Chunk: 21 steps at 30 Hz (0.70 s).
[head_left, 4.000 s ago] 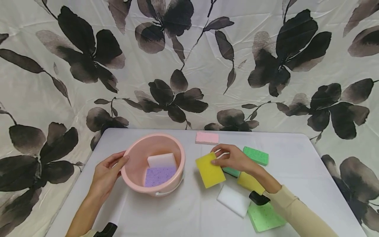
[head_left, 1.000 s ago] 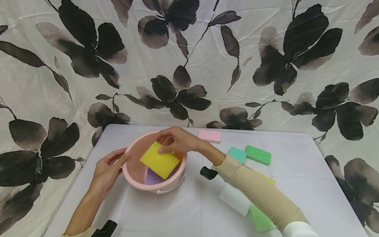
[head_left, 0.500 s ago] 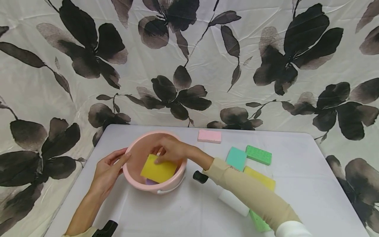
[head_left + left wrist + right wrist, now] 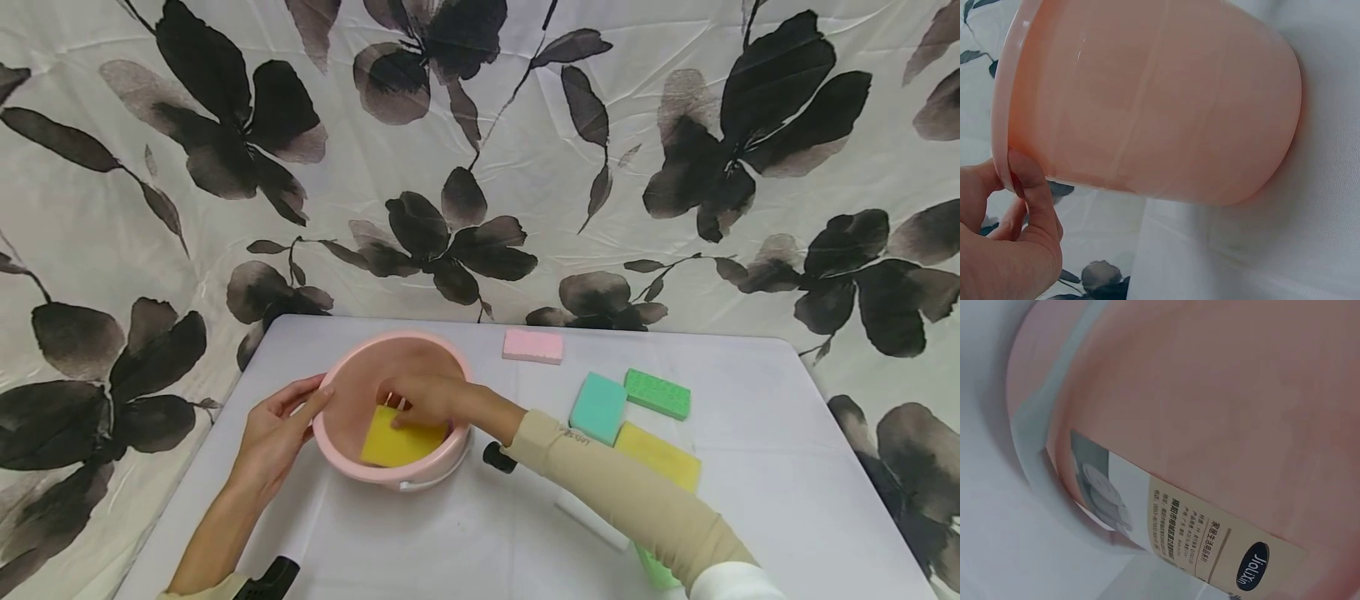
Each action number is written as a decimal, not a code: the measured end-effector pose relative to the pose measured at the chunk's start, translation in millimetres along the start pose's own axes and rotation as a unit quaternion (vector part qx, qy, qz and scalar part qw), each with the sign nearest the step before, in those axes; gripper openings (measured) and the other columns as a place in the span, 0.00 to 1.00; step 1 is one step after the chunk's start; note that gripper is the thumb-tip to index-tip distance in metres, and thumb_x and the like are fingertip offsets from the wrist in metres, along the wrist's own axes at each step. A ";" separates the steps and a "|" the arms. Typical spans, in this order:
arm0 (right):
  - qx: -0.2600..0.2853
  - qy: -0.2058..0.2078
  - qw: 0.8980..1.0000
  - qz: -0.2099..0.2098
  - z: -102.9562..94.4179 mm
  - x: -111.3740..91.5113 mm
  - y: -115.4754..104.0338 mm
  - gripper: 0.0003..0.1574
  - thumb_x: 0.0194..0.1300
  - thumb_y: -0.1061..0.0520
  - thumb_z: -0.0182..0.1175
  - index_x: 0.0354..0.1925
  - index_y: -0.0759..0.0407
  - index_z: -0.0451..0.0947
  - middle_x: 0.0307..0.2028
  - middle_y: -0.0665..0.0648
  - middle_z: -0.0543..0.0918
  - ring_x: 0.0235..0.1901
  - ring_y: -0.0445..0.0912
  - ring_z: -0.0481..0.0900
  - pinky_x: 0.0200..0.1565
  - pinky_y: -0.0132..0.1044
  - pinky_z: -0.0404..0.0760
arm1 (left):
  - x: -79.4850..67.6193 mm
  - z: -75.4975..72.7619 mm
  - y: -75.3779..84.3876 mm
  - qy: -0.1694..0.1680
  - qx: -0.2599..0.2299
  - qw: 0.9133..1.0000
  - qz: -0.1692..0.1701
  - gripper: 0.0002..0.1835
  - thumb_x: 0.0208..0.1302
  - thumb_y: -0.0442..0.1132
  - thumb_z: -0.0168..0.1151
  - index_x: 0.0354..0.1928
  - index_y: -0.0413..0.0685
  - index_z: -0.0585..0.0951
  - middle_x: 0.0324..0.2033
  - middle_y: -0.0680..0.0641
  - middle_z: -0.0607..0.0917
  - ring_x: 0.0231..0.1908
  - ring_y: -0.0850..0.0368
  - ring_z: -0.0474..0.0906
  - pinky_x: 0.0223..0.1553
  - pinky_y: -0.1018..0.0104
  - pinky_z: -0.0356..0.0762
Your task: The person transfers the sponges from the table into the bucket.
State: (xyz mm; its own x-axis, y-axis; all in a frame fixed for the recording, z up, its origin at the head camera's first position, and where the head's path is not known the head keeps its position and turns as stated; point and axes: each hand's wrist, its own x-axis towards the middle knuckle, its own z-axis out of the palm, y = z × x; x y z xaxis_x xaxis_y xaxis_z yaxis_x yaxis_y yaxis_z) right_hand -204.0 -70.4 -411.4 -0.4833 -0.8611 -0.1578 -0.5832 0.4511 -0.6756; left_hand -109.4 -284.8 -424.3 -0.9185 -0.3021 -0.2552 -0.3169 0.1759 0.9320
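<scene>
A pink bucket point(image 4: 337, 442) with a white handle point(image 4: 435, 477) stands at the left of the table. My left hand point(image 4: 273, 425) pinches its rim at the left side; the left wrist view shows the thumb and curled fingers of that hand point(image 4: 1022, 231) on the rim. Inside the bucket, my right hand point(image 4: 423, 400) holds a yellow sponge point(image 4: 401, 439) between thumb and fingers, low down. The sponge covers whatever lies beneath it. Only the bucket's outer wall point(image 4: 1222, 412), handle and label point(image 4: 1191, 531) appear in the right wrist view, with the right hand out of sight.
Right of the bucket lie a pink sponge point(image 4: 532, 346), a teal sponge point(image 4: 597, 407), a green sponge point(image 4: 657, 394) and another yellow sponge point(image 4: 660, 457). My right sleeve point(image 4: 622, 492) partly hides a white sponge point(image 4: 592, 521) and a light green sponge point(image 4: 656, 567).
My right hand has carried the yellow sponge from above the table leftward into the bucket, then lower inside it. The white and purple sponges there are now covered. My left hand has stayed on the rim.
</scene>
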 end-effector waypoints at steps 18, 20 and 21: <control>0.003 0.109 0.992 -0.058 0.8 -11.7 -1.4 0.22 0.73 0.61 0.62 0.62 0.63 0.76 0.54 0.59 0.83 0.51 0.47 0.80 0.52 0.23 0.78 | -0.7 0.8 1.7 -0.002 0.002 1.000 -0.008 0.38 0.69 0.59 0.65 0.73 0.47 0.71 0.69 0.45 0.72 0.48 0.72 0.79 0.48 0.79 0.80; 0.016 0.122 0.991 -0.061 -0.3 -15.2 -0.6 0.20 0.72 0.61 0.63 0.60 0.64 0.77 0.53 0.59 0.84 0.50 0.47 0.80 0.52 0.25 0.79 | -0.7 1.3 1.6 -0.001 0.002 1.000 -0.008 0.38 0.69 0.59 0.66 0.73 0.47 0.71 0.69 0.45 0.72 0.48 0.72 0.79 0.48 0.79 0.80; 0.023 0.125 0.990 -0.065 -0.8 -16.7 -0.2 0.20 0.73 0.61 0.63 0.60 0.65 0.77 0.53 0.60 0.84 0.49 0.48 0.80 0.51 0.26 0.79 | -0.6 1.3 1.4 0.001 0.003 1.000 -0.007 0.37 0.69 0.59 0.66 0.73 0.47 0.71 0.69 0.45 0.72 0.48 0.72 0.79 0.48 0.79 0.80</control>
State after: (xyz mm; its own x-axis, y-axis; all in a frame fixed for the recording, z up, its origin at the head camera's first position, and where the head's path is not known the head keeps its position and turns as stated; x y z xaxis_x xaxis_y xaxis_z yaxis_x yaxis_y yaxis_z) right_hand -196.4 -56.0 -408.1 -0.5565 -0.8233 0.1119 -0.6234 0.3247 -0.7112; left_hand -109.6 -283.2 -423.2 -0.9133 -0.3061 -0.2687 -0.3317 0.1762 0.9268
